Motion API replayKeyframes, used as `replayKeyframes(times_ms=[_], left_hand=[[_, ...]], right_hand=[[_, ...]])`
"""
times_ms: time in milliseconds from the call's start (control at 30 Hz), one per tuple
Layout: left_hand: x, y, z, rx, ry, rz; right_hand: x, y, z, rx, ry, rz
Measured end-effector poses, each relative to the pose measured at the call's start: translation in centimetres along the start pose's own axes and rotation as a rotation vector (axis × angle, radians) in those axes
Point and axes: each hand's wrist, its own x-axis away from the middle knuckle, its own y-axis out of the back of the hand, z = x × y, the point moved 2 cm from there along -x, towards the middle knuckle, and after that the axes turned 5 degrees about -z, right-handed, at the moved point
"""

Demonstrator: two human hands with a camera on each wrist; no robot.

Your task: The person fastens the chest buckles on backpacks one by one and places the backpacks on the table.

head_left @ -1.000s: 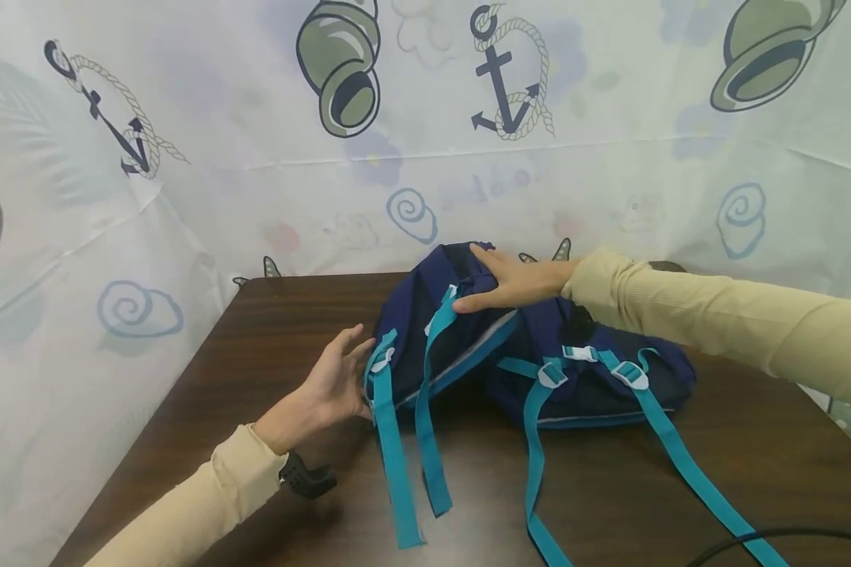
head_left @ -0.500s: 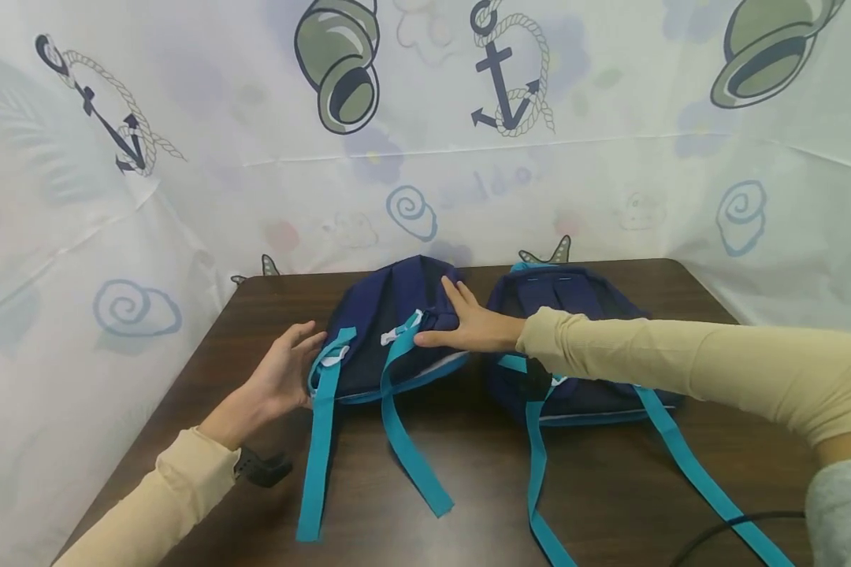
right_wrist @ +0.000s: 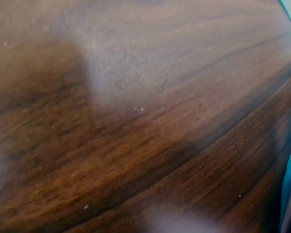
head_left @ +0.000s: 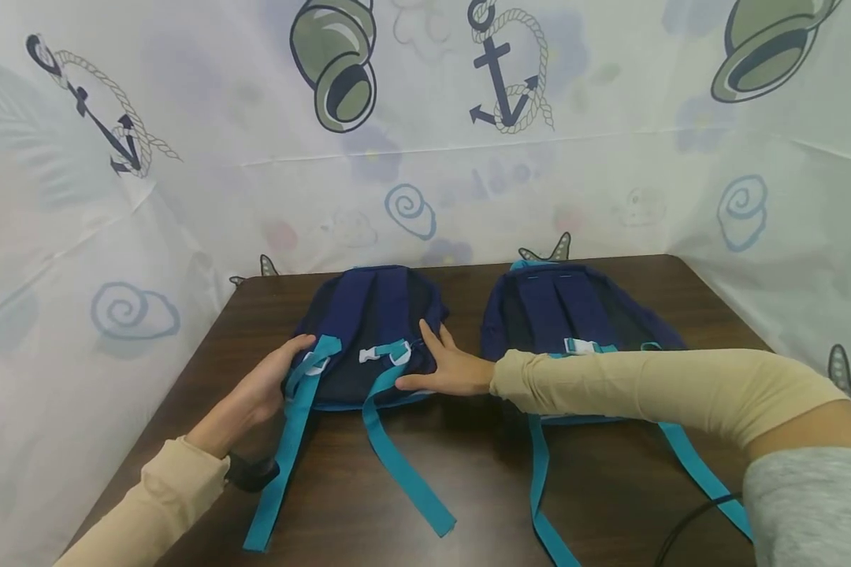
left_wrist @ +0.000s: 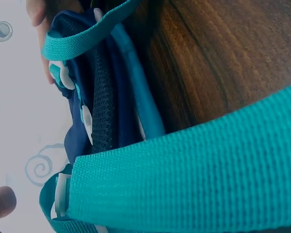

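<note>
A navy backpack point(head_left: 379, 303) lies flat on the left half of the table, with teal straps and white buckles toward me. At its left side my left hand point(head_left: 262, 386) touches the edge, thumb over the top by the strap buckle. My right hand point(head_left: 457, 368) rests on the lower right side of the same bag, fingers spread. Two loose teal strap ends, the left one point(head_left: 287, 465) and the right one point(head_left: 404, 472), trail toward me. In the left wrist view a wide teal strap point(left_wrist: 184, 182) crosses in front of the bag point(left_wrist: 80, 116).
A second, similar backpack point(head_left: 553, 303) lies to the right, partly covered by my right forearm. Its teal straps point(head_left: 539, 480) hang toward the front. A black cable point(head_left: 688, 520) runs near the right front. Behind the brown table point(head_left: 482, 480) hangs a printed white cloth point(head_left: 255, 197).
The left backpack has moved left and come down flat, away from the second bag it overlapped. Both hands travelled left with it, and its strap ends now spread apart.
</note>
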Motion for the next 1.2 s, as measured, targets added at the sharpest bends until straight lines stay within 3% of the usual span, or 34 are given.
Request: replayKeyframes(times_ms=[300, 367, 500, 600, 733, 833, 1000, 1200], left_hand=[[0.2, -0.2, 0.3, -0.187, -0.055, -0.016], [0.2, -0.2, 0.6, -0.31, -0.089, -0.037], [0.5, -0.2, 1.3, -0.641, -0.204, -0.096], [1.0, 0.0, 1.3, -0.778, -0.279, -0.114], [1.5, 0.5, 0.4, -0.849, -0.36, -0.117], [1.7, 0.6, -0.2, -0.882, -0.418, -0.118], [1.6, 0.8, -0.3, -0.896, -0.476, -0.109], [1.6, 1.5, -0.7, -0.912, -0.579, -0.204]], right_hand=[[-0.6, -0.5, -0.2, 0.003, -0.006, 0.0], [-0.4, -0.4, -0.1, 0.031, -0.015, 0.012], [0.4, 1.2, 1.0, 0.141, -0.064, 0.067], [0.5, 3.2, 2.4, 0.254, -0.082, 0.081], [-0.3, 5.4, 3.6, 0.38, -0.004, 0.034], [-1.1, 5.9, 3.9, 0.409, 0.076, 0.033], [-2.7, 5.1, 4.0, 0.407, 0.154, 0.06], [-4.9, 3.1, 5.4, 0.571, 0.369, 0.01]])
